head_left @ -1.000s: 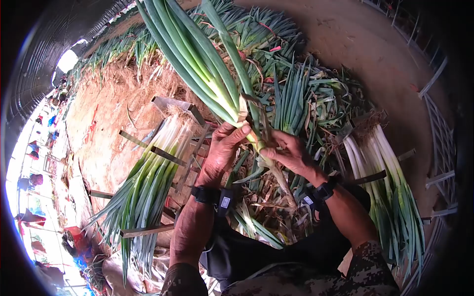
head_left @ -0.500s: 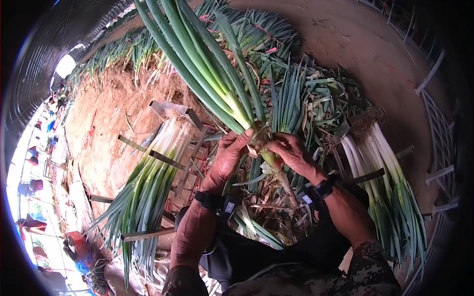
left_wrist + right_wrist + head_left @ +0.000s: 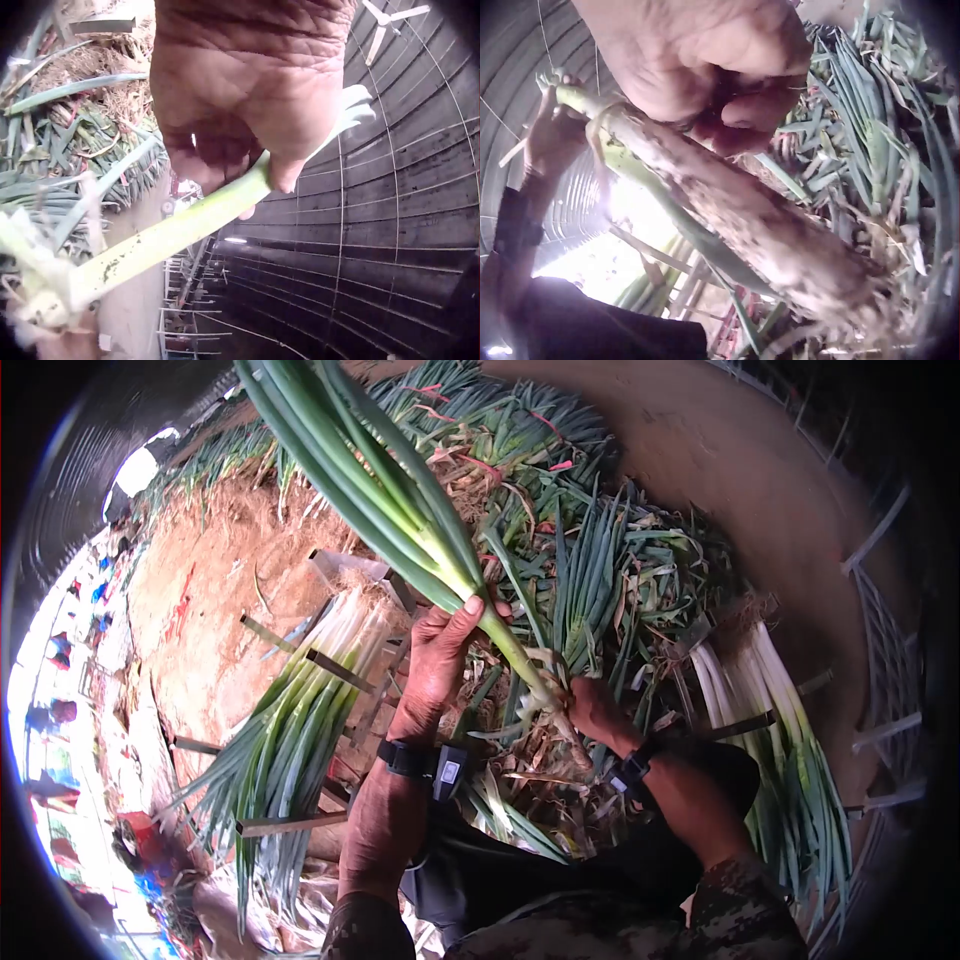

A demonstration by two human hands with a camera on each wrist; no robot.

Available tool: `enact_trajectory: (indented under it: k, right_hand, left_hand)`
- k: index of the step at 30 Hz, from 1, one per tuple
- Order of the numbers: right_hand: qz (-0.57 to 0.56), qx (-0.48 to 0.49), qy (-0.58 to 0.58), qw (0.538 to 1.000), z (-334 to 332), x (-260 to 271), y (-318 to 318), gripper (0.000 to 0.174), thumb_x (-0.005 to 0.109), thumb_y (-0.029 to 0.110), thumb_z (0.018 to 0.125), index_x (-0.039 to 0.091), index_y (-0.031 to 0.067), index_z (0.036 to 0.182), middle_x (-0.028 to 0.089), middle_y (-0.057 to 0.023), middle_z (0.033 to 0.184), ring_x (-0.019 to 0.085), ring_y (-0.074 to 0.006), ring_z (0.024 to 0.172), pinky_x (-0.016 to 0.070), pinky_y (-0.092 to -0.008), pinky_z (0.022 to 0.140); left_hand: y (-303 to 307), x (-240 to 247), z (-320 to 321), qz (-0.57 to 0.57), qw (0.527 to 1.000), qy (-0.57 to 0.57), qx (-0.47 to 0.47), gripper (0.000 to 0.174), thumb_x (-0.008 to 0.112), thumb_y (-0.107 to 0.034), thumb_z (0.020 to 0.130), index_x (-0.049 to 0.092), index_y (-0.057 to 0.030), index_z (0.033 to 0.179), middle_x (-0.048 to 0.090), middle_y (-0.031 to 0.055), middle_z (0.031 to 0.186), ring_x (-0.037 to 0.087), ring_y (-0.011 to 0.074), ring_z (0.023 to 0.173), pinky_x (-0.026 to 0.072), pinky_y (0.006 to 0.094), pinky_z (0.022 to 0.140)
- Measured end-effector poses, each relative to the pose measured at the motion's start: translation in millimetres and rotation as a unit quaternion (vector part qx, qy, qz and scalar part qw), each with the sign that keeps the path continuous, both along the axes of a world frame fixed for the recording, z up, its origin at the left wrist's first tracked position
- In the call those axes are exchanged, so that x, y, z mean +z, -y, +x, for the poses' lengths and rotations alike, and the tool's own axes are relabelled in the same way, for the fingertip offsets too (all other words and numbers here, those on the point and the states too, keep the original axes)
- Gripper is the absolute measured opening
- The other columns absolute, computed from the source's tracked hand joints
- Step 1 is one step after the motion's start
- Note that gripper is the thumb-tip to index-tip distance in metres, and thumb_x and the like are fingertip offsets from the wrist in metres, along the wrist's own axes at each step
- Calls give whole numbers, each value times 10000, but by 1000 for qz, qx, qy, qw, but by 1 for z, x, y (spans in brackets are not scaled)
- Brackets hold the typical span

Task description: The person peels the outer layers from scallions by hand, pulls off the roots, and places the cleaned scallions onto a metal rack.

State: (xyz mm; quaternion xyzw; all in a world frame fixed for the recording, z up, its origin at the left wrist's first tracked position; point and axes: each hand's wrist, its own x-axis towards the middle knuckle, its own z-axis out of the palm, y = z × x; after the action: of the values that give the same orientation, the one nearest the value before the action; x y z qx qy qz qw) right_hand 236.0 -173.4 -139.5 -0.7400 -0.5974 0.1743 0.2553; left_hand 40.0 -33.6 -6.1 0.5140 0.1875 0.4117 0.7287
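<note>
My left hand (image 3: 440, 660) pinches a large green onion (image 3: 510, 645) between thumb and fingers, just below where its leaves fan out. The leaves point up and away to the left. Below that hand the stem is smooth and pale green, with dark specks showing in the left wrist view. Lower on the plant, my right hand (image 3: 598, 712) is curled tight beside the stem and grips peeled-back outer leaf (image 3: 545, 660). From there down, the bottom of the stalk (image 3: 750, 210) is still wrapped in brown, dirty skin and ends in roots. The right fingertips are partly hidden.
Bundles of white-stemmed green onions lie on metal racks at the left (image 3: 290, 710) and right (image 3: 775, 730). Ahead is a heap of untrimmed onions (image 3: 600, 560) with pink ties. Leaf scraps (image 3: 550, 780) litter the ground between my legs.
My hands were close together at the onion's neck. The right hand has moved down and right, stripping an outer leaf downward and baring pale stem. The left hand has shifted slightly up and left.
</note>
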Motion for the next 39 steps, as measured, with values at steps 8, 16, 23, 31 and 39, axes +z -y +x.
enact_trajectory:
  k: [8,16,23,31,39]
  right_hand:
    - [-353,129,99,921,10,-128,114,285,554,266,897,715,40,965,701,-226,944,695,-368,914,540,-508,783]
    - [37,14,-267,963,15,-31,39,378,639,237,967,593,2,1258,701,-130,1060,684,-210,943,531,-347,799]
    - [4,87,-406,910,-30,87,11,325,656,123,965,604,-12,1256,688,-71,1117,659,-107,970,529,-232,814]
    - [-39,88,-487,868,-41,96,17,367,681,200,957,623,20,1271,695,-29,1041,639,-82,879,538,-212,690]
    - [-91,157,-580,794,-64,97,10,458,367,387,1071,515,51,1345,710,-115,866,705,-206,735,564,-312,651]
  left_hand:
    - [-4,14,-26,12,995,38,88,313,555,-270,1025,600,10,1157,663,111,916,666,214,846,555,339,778]
    - [-22,5,-26,-9,997,25,68,299,555,-291,1027,606,-9,1114,678,102,986,657,181,829,508,304,708]
    - [-14,11,-30,-36,992,93,74,315,547,-302,1028,567,-25,1176,662,88,996,667,185,868,447,237,561]
    - [-19,13,-48,-78,985,139,62,282,578,-282,1014,579,-47,1169,664,75,968,658,163,833,454,244,557]
    - [-6,19,-46,-81,980,181,-8,444,646,-328,964,541,-43,1289,661,47,963,651,195,868,535,333,804]
